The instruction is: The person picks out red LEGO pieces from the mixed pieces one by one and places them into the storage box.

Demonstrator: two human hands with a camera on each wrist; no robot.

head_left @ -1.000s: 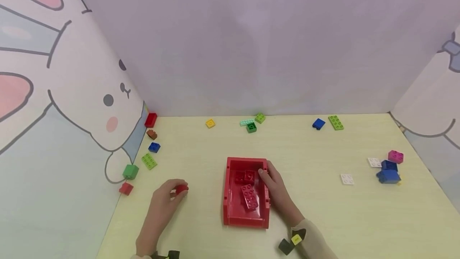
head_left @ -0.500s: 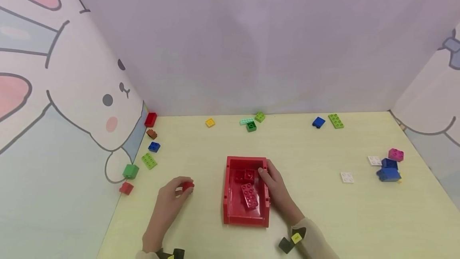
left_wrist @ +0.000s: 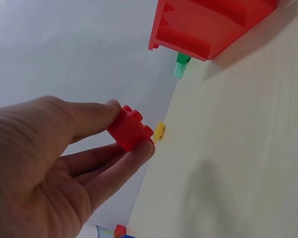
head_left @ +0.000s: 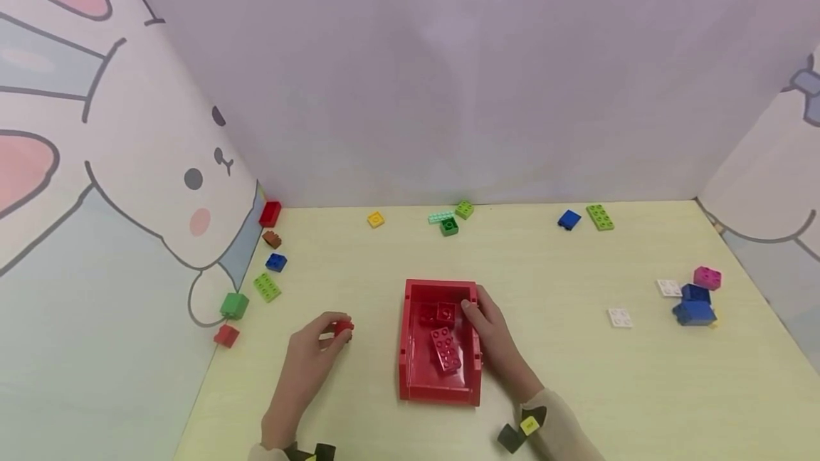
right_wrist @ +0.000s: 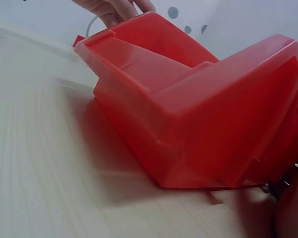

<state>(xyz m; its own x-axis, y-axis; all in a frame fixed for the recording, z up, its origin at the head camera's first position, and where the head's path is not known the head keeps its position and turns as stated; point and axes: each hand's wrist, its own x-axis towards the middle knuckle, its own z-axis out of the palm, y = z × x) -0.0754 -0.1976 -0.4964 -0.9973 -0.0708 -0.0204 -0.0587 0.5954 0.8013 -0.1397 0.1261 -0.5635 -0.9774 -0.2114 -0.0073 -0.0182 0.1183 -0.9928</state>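
Observation:
My left hand [head_left: 309, 353] pinches a small red toy brick [left_wrist: 128, 130] between thumb and fingertips, its studs showing in the left wrist view. That hand is above the table, left of a red open-topped bin [head_left: 440, 393] and apart from it. The right hand [head_left: 492, 333] grips the bin's right side, its thumb over the rim and its other fingers mostly hidden. Inside the bin lie a longer red brick [head_left: 445, 349] and a square red brick [head_left: 445, 314], with another red piece beside the square one.
Along the left edge lie several bricks, including a green brick [head_left: 234, 306] and a red brick [head_left: 226, 336]. A yellow brick [head_left: 375, 219] and green pieces [head_left: 449, 226] lie by the back wall. At right are blue bricks [head_left: 695, 313], a pink brick [head_left: 707, 277] and a white brick [head_left: 619, 318].
My left hand has moved to the right, closer to the bin, with the red brick still pinched. The right hand and the bin have stayed in place.

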